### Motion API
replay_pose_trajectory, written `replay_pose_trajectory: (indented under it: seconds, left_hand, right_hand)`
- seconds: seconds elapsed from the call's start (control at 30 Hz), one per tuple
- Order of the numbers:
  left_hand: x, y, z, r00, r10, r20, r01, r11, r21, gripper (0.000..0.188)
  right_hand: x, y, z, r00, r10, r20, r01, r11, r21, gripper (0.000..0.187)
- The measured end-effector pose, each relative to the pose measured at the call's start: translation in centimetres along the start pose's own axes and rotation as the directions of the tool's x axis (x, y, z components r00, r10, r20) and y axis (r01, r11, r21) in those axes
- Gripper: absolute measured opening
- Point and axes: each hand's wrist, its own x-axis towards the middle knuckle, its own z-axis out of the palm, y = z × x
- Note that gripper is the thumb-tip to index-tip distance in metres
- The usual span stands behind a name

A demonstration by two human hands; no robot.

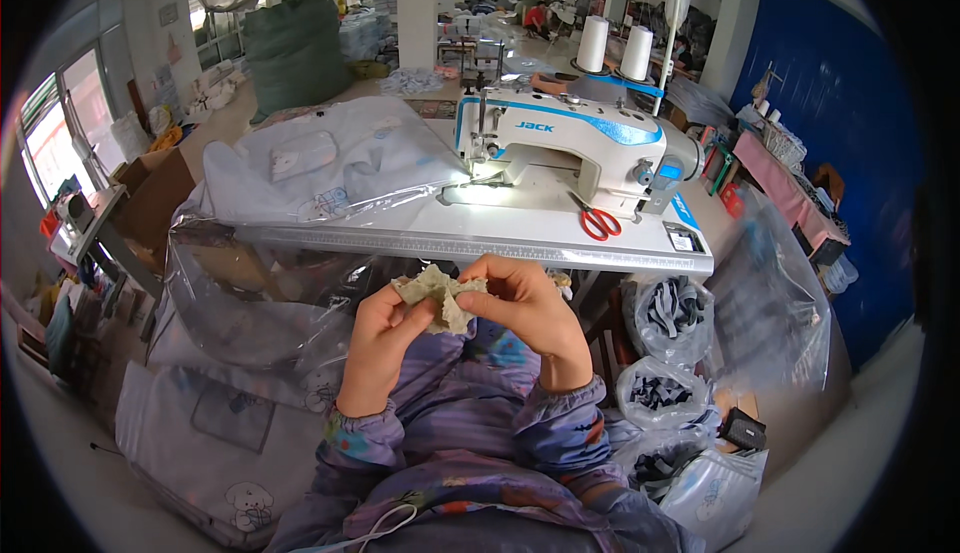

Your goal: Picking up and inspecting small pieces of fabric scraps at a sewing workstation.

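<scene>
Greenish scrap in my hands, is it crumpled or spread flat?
Crumpled: the scrap shows uneven folds and raised, irregular edges where the left hand and right hand pinch it.

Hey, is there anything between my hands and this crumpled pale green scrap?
Nothing visible: your bare left hand and right hand both grip the scrap directly, on your side of the sewing table.

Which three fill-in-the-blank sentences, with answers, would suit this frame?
The left hand and right hand hold a crumpled greenish piece; the scissors on the sewing table have ____ handles.
Two thread cones behind the sewing machine are ____.
From the person's view, the handwheel is at the machine's ____ end.

Missing words: red; white; right.
</scene>
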Motion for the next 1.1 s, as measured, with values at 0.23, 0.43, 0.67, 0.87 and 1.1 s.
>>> replay_pose_trajectory:
  seconds: [0.23,0.43,0.67,0.87,1.1]
  left_hand:
    - [0.3,-0.6,0.0,1.000,-0.006,0.008,0.007,0.982,-0.191,0.027]
    - [0.6,-0.1,0.4,1.000,0.007,-0.028,-0.015,0.954,-0.300,0.025]
    - [0.7,-1.1,-0.8,0.994,0.019,-0.107,-0.062,0.907,-0.417,0.023]
    - [0.8,-1.5,-4.8,0.974,0.090,-0.209,-0.180,0.865,-0.468,0.022]
    - [0.7,-1.5,-4.9,0.963,0.048,-0.266,-0.168,0.877,-0.451,0.028]
  right_hand:
    - [0.0,-0.1,1.1,0.999,-0.009,-0.048,0.020,0.972,0.235,0.011]
    - [0.3,0.1,1.6,0.993,-0.026,-0.111,0.066,0.928,0.368,0.010]
    - [0.1,-0.2,0.7,0.965,-0.080,-0.251,0.175,0.907,0.383,0.011]
    - [-0.7,-2.0,-1.3,0.861,-0.164,-0.482,0.389,0.823,0.413,0.008]
    - [-4.9,-6.0,-0.3,0.804,-0.475,-0.359,0.487,0.871,-0.062,0.010]
